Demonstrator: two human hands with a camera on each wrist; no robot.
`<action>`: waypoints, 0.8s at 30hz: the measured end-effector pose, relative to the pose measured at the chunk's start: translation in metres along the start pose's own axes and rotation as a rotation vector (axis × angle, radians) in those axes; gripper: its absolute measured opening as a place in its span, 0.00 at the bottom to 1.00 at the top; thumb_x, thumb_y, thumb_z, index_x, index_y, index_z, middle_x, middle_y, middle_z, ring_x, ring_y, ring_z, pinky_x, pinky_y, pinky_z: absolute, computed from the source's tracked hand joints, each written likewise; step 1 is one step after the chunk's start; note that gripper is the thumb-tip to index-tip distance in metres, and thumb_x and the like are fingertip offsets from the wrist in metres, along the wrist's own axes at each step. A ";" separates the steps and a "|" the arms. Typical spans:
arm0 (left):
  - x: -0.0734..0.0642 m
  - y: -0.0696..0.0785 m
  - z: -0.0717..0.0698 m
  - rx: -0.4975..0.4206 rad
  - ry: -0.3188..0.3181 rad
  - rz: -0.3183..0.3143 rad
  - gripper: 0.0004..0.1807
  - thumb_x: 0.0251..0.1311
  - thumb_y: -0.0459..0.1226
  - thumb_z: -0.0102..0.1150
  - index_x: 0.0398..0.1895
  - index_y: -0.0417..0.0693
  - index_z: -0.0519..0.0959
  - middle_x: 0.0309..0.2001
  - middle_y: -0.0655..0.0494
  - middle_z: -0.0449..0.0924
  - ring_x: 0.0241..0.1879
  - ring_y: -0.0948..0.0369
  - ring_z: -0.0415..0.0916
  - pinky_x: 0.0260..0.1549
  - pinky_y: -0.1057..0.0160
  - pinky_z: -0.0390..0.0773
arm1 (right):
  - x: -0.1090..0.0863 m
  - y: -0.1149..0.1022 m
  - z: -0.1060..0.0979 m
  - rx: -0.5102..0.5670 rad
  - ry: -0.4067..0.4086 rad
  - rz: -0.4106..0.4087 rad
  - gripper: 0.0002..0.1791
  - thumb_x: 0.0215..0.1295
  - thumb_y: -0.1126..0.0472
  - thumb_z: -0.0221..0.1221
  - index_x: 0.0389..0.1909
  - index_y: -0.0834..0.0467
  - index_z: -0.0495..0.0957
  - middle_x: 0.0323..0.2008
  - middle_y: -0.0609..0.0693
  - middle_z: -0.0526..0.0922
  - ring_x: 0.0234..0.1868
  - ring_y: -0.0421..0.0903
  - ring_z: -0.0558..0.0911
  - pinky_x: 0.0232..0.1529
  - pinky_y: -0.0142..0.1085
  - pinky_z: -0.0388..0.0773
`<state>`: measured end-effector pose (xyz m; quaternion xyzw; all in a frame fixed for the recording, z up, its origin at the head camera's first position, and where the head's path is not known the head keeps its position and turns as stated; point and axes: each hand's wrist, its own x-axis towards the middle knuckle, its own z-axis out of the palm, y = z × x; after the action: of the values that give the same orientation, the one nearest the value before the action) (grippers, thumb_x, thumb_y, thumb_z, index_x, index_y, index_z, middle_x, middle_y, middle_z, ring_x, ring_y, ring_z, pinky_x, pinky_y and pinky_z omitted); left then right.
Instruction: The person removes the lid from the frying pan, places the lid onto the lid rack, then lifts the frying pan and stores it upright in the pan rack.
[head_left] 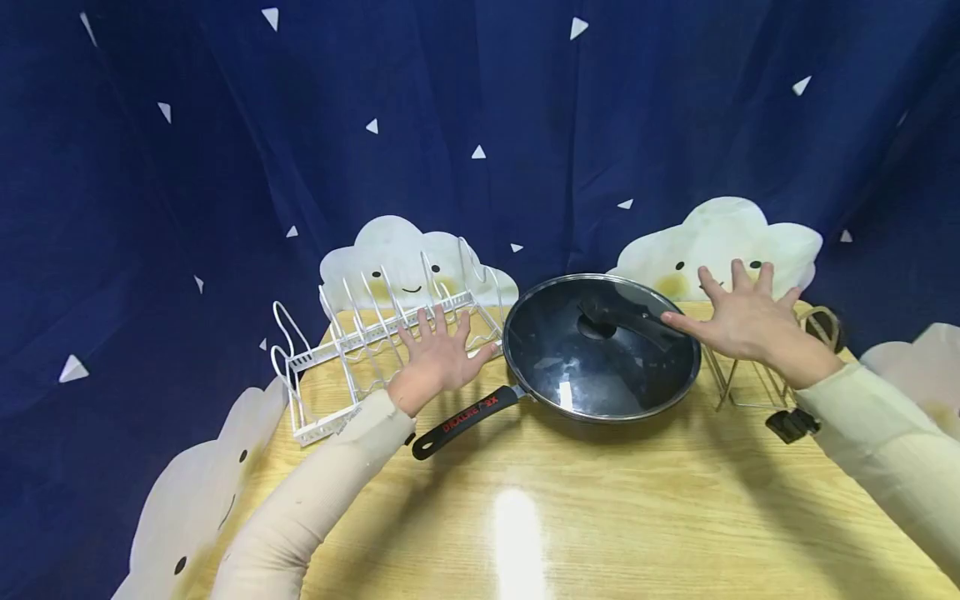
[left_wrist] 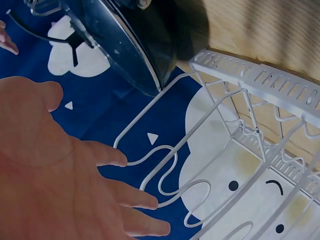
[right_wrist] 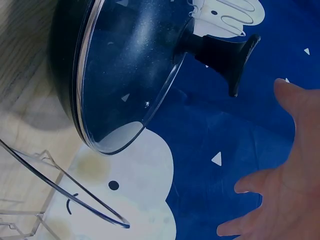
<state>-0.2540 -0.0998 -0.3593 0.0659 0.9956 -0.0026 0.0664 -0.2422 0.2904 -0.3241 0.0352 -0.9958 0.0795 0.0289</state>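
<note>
A dark pan with a long black handle [head_left: 468, 421] sits mid-table, covered by a glass lid [head_left: 600, 375] with a metal rim. The lid's flared black knob [right_wrist: 220, 55] stands out from its centre in the right wrist view. My left hand [head_left: 438, 358] hovers over the white wire rack [head_left: 322, 428], fingers spread and nothing held. In the left wrist view its fingertips overlap the rack's wire loops. My right hand [head_left: 750, 321], also spread and holding nothing, is raised above a small wire rack [head_left: 757, 406], its thumb overlapping the lid's right edge in the head view.
The wooden table [head_left: 585, 508] extends toward me in front of the pan. A dark blue curtain [head_left: 480, 100] with white triangles hangs behind it. Cloud-shaped panels with drawn faces [head_left: 720, 242] stand along the table's back and left edges.
</note>
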 end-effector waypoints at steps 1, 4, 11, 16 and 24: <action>0.000 0.000 0.000 0.000 -0.003 0.001 0.47 0.58 0.72 0.21 0.75 0.58 0.43 0.73 0.36 0.33 0.70 0.36 0.29 0.59 0.29 0.36 | 0.000 0.000 0.000 -0.001 0.002 -0.001 0.56 0.56 0.22 0.41 0.72 0.62 0.49 0.65 0.79 0.41 0.63 0.81 0.32 0.46 0.79 0.27; -0.001 -0.002 -0.001 0.001 0.004 0.004 0.45 0.59 0.71 0.23 0.75 0.59 0.42 0.73 0.36 0.34 0.70 0.36 0.30 0.59 0.30 0.35 | 0.000 -0.001 0.001 -0.002 0.013 -0.009 0.56 0.56 0.22 0.41 0.72 0.62 0.50 0.65 0.79 0.42 0.64 0.79 0.34 0.48 0.78 0.31; -0.003 -0.005 -0.003 0.010 0.026 0.048 0.45 0.60 0.70 0.26 0.75 0.59 0.42 0.72 0.35 0.39 0.69 0.36 0.35 0.61 0.33 0.39 | 0.001 -0.003 0.004 0.015 0.043 -0.056 0.56 0.57 0.24 0.45 0.70 0.66 0.52 0.65 0.78 0.46 0.64 0.77 0.45 0.53 0.71 0.51; -0.007 -0.009 -0.005 0.016 0.061 0.113 0.45 0.61 0.70 0.25 0.73 0.54 0.54 0.69 0.36 0.54 0.67 0.38 0.49 0.63 0.37 0.46 | 0.001 -0.006 0.004 0.041 0.045 -0.067 0.55 0.59 0.26 0.44 0.69 0.68 0.52 0.63 0.77 0.52 0.62 0.74 0.54 0.48 0.69 0.62; -0.018 -0.015 -0.003 -0.039 -0.014 0.190 0.40 0.65 0.65 0.29 0.68 0.48 0.64 0.61 0.41 0.68 0.58 0.42 0.66 0.53 0.43 0.67 | -0.003 -0.012 0.006 0.100 0.053 -0.093 0.50 0.63 0.30 0.45 0.62 0.74 0.61 0.56 0.76 0.63 0.56 0.72 0.63 0.50 0.65 0.63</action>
<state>-0.2392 -0.1168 -0.3538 0.1587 0.9843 0.0224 0.0743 -0.2389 0.2781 -0.3281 0.0807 -0.9868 0.1287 0.0569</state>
